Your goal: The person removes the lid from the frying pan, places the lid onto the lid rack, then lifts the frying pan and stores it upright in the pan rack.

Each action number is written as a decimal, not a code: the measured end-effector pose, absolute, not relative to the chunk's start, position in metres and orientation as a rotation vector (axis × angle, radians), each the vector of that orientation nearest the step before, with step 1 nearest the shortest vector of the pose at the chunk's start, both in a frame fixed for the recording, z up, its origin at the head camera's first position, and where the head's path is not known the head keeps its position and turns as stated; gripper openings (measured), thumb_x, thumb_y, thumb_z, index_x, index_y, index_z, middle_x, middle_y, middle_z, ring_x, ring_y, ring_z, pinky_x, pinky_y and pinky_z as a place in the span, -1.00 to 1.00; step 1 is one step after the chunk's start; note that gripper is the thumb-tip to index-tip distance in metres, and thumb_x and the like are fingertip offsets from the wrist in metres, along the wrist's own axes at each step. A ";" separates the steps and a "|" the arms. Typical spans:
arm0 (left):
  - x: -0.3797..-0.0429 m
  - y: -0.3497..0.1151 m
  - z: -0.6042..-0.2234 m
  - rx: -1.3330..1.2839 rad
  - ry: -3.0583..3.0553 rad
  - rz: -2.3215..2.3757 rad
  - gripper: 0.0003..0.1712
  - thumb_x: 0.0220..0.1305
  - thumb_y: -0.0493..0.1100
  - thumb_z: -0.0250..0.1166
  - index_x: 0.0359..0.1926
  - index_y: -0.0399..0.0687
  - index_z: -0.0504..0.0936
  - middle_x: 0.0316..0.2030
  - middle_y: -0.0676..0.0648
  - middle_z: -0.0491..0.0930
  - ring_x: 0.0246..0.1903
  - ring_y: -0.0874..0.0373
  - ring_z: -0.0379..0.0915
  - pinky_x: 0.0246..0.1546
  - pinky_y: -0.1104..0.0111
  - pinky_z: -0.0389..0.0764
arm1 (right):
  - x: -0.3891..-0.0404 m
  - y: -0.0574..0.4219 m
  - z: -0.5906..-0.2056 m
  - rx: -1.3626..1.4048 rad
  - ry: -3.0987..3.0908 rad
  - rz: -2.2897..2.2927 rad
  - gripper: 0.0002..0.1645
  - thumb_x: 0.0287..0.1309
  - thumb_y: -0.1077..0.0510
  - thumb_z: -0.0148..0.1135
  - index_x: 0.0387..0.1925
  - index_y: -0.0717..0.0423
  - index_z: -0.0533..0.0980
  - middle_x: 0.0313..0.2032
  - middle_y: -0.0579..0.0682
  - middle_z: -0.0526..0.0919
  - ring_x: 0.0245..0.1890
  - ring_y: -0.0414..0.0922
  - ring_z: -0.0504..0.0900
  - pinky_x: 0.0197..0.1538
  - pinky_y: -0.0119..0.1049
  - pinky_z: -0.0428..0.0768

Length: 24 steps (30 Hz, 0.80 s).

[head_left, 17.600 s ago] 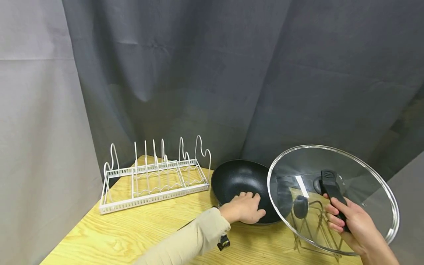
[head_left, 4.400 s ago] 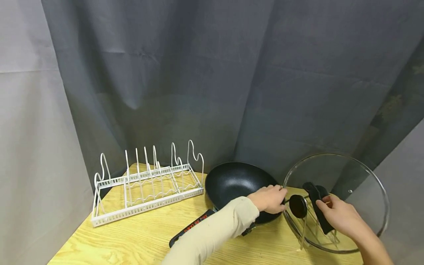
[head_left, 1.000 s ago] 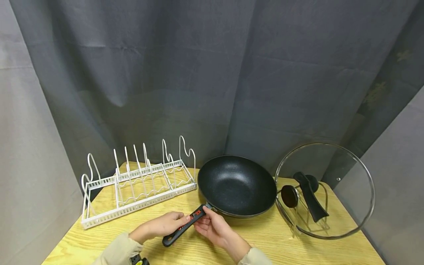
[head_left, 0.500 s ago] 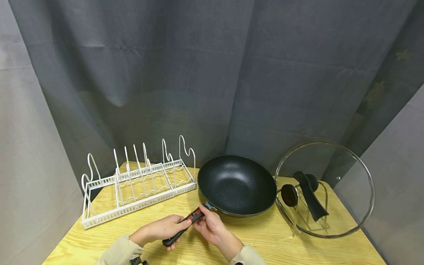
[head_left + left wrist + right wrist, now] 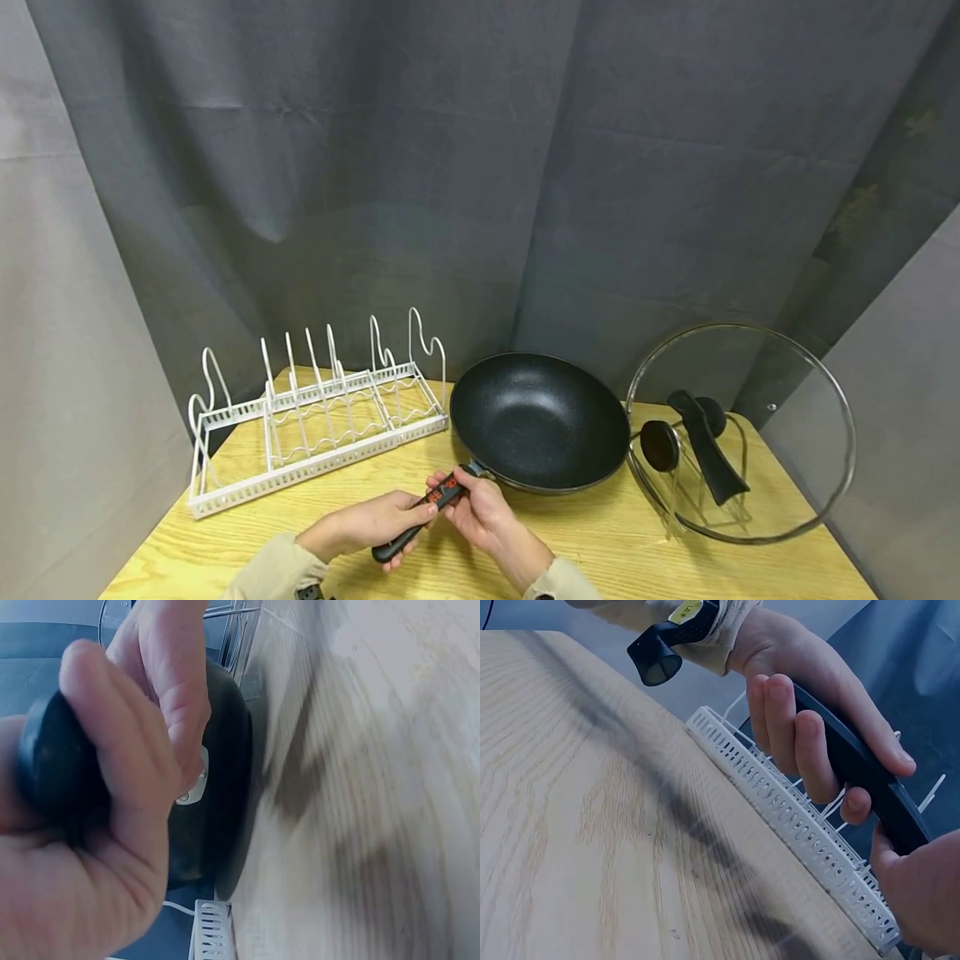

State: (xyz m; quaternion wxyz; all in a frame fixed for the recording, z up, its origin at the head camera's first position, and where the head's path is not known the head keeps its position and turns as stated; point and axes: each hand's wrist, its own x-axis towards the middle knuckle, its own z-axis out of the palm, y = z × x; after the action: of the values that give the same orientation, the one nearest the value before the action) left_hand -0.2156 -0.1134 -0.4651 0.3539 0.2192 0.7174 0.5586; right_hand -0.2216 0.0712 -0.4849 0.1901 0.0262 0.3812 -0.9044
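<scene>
Both grips (image 5: 375, 522) (image 5: 482, 512) have moved onto one pan handle (image 5: 444, 492), fingers curled round it.

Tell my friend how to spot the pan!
On the table, find the white rack and the glass lid. The pan is between them: round, black and solid, while the rack is open wire and the lid see-through.

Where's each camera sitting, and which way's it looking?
Head: on the head, facing forward and down at pan, white rack, lid; left hand, right hand, sleeves show.
Left wrist: on that wrist, looking past the handle toward the pan; both hands show.
Right wrist: on that wrist, looking across the table at the white rack; both hands, one sleeve show.
Wrist views share the handle and table.
</scene>
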 end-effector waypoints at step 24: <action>-0.190 -0.075 -0.470 0.654 1.649 1.549 -0.62 0.49 -0.03 -0.09 -0.31 -0.27 0.42 -0.69 0.03 0.41 -0.78 0.32 0.39 -0.73 0.49 0.47 | -0.210 0.100 -0.482 0.034 1.226 -2.396 -0.79 0.44 0.24 -0.23 -0.15 0.36 0.28 -0.37 0.03 0.49 -0.31 -0.19 0.58 -0.10 -0.30 0.56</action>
State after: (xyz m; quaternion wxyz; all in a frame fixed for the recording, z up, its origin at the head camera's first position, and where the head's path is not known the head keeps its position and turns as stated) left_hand -0.1901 -0.0747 -0.4699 0.3830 0.2566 0.6468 0.6075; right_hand -0.2103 0.1003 -0.4818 0.2232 0.0124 0.4440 -0.8677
